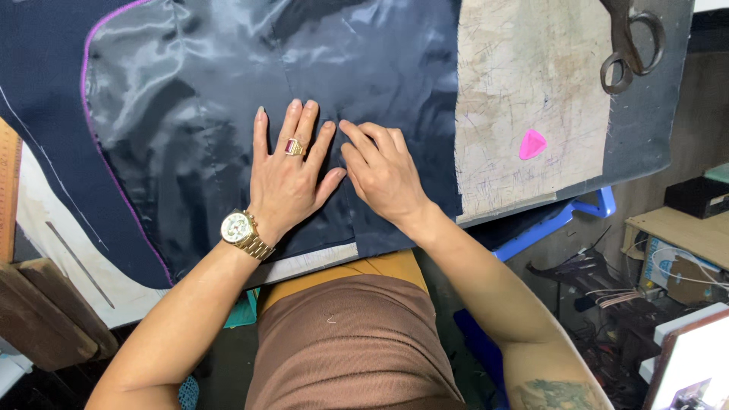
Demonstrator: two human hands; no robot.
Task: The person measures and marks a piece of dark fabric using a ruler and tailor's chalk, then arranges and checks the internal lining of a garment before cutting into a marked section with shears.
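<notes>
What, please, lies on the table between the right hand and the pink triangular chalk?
In the head view, between the right hand and the pink chalk lie the edge of the dark lining fabric and bare, scratched tabletop.

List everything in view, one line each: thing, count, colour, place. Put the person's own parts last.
dark fabric piece: one, navy with purple edging, spread over the table's left and centre
shiny lining: one, dark grey, on the fabric, under both hands
table top: one, scratched beige, bare part at right
tailor's chalk: one, pink, triangular, on the bare table top
scissors: one pair, dark metal, top right of the table
wooden ruler: one, brown, left edge
wristwatch: one, gold, on the left wrist
ring: one, gold with a red stone, on the left hand
left hand: flat on the lining, fingers spread
right hand: fingertips pressing the lining beside the left hand
</notes>
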